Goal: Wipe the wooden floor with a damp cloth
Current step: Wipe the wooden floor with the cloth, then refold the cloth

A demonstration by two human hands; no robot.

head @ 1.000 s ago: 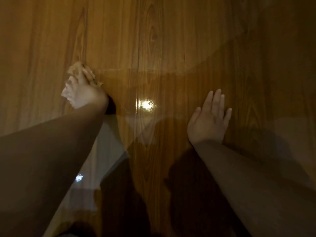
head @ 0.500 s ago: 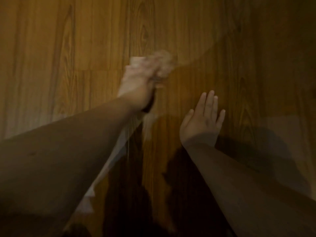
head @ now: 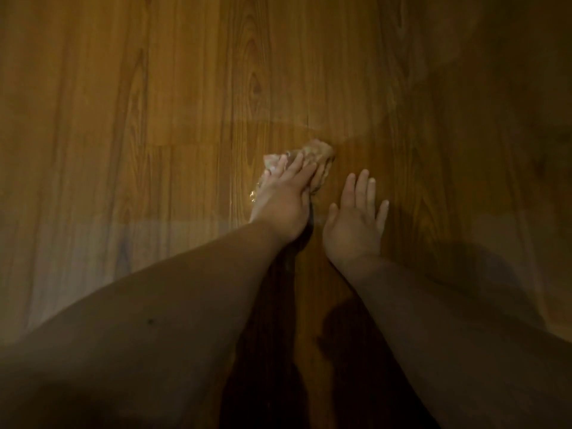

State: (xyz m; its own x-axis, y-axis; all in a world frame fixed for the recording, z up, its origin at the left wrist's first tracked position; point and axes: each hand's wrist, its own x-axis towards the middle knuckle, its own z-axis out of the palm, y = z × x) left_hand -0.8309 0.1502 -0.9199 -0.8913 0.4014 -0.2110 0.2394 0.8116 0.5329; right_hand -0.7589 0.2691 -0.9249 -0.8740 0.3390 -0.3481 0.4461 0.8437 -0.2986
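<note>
- The cloth (head: 318,151) lies bunched on the wooden floor (head: 123,119), a little right of the middle of the view, pale and crumpled
- The left hand (head: 281,202) rests on top of the cloth, its fingers (head: 298,164) stretched out fairly straight and close together, pressing it to the boards rather than curling round it
- Most of the cloth sticks out beyond and to the right of those fingertips; a smaller pale corner shows at their left side, and the part under the palm is hidden
- The right hand (head: 356,224) lies flat on the floor just beside the left hand, palm down, fingers straight and slightly spread, holding nothing
- The right hand's fingertips come near the cloth's right edge without touching it
- Both bare forearms reach in from the bottom of the view, with dark shadows on the boards between and under them
- A small glint sits on the floor at the left edge of the left hand; the light is dim and the hand a bit blurred
</note>
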